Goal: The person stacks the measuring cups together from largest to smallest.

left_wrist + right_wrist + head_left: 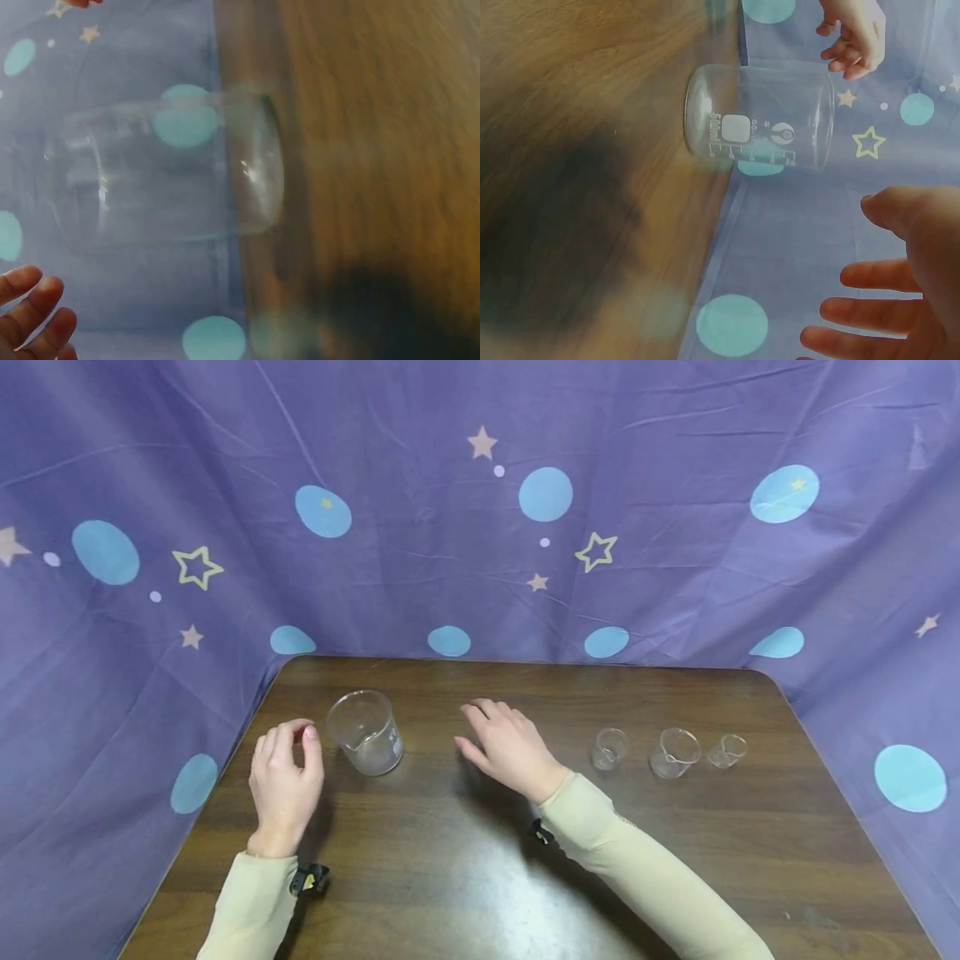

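Note:
A large glass beaker (367, 735) stands upright at the far left of the wooden table. White markings with "500ml" show on the same beaker (754, 127) in the right wrist view. My left hand (285, 777) is just left of it, fingers loosely bent and holding nothing. Loosely spread fingertips (37, 315) of that hand appear low in the left wrist view, beside the beaker (172, 169). Right of the beaker, with a gap between, my right hand (513, 747) hovers over the table. Its fingers (870, 315) are extended and apart, with nothing in them.
Three smaller glass beakers stand in a row on the right: a small one (609, 749), a wider one (674, 754) and the smallest (727, 751). The brown table (427, 852) has rounded far corners. A purple curtain (420, 560) hangs around its back and sides.

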Demonstrator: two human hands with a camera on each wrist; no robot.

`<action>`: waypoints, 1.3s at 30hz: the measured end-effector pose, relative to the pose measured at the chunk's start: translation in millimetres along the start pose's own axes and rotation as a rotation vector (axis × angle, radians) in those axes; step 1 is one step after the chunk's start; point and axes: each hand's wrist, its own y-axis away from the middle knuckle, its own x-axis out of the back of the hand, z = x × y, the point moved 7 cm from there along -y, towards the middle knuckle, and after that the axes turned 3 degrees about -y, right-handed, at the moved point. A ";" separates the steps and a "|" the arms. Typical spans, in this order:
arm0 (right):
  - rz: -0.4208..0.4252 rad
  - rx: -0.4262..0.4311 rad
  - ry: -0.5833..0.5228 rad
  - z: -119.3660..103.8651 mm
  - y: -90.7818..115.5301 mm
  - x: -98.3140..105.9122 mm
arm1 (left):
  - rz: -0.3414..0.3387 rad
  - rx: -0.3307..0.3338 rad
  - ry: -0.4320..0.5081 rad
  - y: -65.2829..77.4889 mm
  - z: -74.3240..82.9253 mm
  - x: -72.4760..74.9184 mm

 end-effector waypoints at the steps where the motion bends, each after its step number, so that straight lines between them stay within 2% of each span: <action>1: -0.003 -0.002 0.001 -0.8 -1.7 -2.5 | -0.008 0.014 -0.001 0.1 -3.2 -1.3; 10: -0.018 0.017 -0.024 -16.2 -18.6 -24.9 | -0.131 0.122 0.101 8.6 -35.4 -17.7; 13: -0.039 0.020 -0.022 -22.9 -26.1 -31.6 | -0.176 0.161 0.121 11.8 -41.6 -22.0; 16: -0.063 0.020 -0.031 -28.4 -33.3 -37.6 | -0.230 0.214 0.195 13.4 -47.1 -28.0; 20: -0.105 0.006 -0.065 -33.2 -41.8 -46.3 | -0.314 0.264 0.369 13.2 -50.3 -37.1; 25: -0.158 -0.025 -0.127 -37.4 -50.5 -59.2 | -0.389 0.246 0.495 12.0 -49.0 -44.9; 32: -0.214 -0.094 -0.218 -40.7 -59.0 -74.9 | -0.402 0.250 0.487 14.6 -52.7 -52.2; 39: -0.219 -0.122 -0.247 -39.9 -67.2 -82.9 | -0.414 0.256 0.528 14.1 -49.1 -58.2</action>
